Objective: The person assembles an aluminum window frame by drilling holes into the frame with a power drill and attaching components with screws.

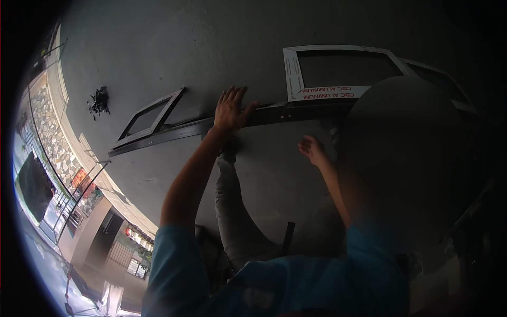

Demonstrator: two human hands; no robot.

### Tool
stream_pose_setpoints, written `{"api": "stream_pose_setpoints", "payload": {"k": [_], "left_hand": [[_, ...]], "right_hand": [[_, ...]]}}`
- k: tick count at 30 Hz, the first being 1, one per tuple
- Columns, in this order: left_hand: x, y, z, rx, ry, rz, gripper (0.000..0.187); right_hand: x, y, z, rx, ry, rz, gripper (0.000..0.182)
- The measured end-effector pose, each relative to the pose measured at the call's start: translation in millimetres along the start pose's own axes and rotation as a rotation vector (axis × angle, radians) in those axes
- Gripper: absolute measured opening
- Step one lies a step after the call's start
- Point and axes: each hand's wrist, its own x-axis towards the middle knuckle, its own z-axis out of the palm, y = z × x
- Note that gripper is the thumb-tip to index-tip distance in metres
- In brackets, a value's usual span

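Left hand (231, 108) is palm down at the long dark metal bar (272, 116), forearm reaching forward, fingers extended with the thumb out to the side. Left grip is apart, not wrapped around anything; the hand overlaps the bar and looks laid on it, exact contact under the palm hidden. Right hand (312, 149) is on the near side of the bar, apart from it, fingers loosely bent. Right grip: cannot tell whether the fingers meet or hold anything, too dark.

Bar lies on the grey floor (185, 58), slanting across the view in front of the person, with small bright dots on its side. Small frame (153, 116) sits along the far side of the bar toward its left end, tilted in view, just beside or touching. White-wrapped frame (327, 93) with upside-down red lettering, "CDC ALUMINUM", is beyond the bar on the right; a second frame (443, 79) is partly visible next to it, dim.

Black object (99, 102) on the floor at far left, well apart from the bar, details unclear. Grey-clad leg (232, 201) below the left hand, between the arms. Blue shirt (296, 282) at bottom. Large dark blurred shape (401, 153) covers the right side. Bright stone paving (50, 121) at left edge.
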Motion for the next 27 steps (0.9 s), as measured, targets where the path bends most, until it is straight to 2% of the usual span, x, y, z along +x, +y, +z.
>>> {"api": "stream_pose_setpoints", "payload": {"k": [1, 3, 6, 7, 8, 10, 11, 13, 16, 22, 27], "left_hand": [[-13, -55, -18, 0.065, -0.051, -0.06, 0.076], [-42, -140, -43, 0.163, -0.105, -0.05, 0.081], [-72, -199, -35, 0.103, -0.22, -0.057, 0.076], [-74, -206, -26, 0.007, -0.132, 0.005, 0.09], [-75, -206, -27, -0.008, -0.14, 0.01, 0.09], [-83, -201, -37, 0.079, -0.141, 0.007, 0.102], [-87, -207, -31, 0.076, -0.147, 0.007, 0.102], [-88, -219, -25, 0.004, -0.127, 0.009, 0.104], [-95, -221, -23, -0.018, -0.099, 0.02, 0.102], [-107, -222, -15, -0.061, -0.011, 0.066, 0.103], [-119, -221, -11, -0.023, -0.068, 0.089, 0.104]], "right_hand": [[3, 27, 25, -0.012, -0.063, 0.039, 0.033], [29, 80, 90, 0.003, -0.171, 0.085, 0.035], [79, 155, 190, 0.133, -0.271, 0.157, 0.042], [93, 166, 225, 0.264, -0.267, 0.096, 0.045], [100, 173, 255, 0.393, -0.256, 0.04, 0.047], [119, 175, 298, 0.645, -0.278, -0.101, 0.048], [135, 181, 310, 0.646, -0.271, -0.1, 0.048], [168, 185, 331, 0.762, -0.544, -0.493, 0.048], [153, 176, 358, 0.702, -0.546, -0.516, 0.048], [193, 164, 377, 0.493, -0.567, -0.567, 0.048], [220, 173, 394, 0.363, -0.563, -0.569, 0.048]]}}
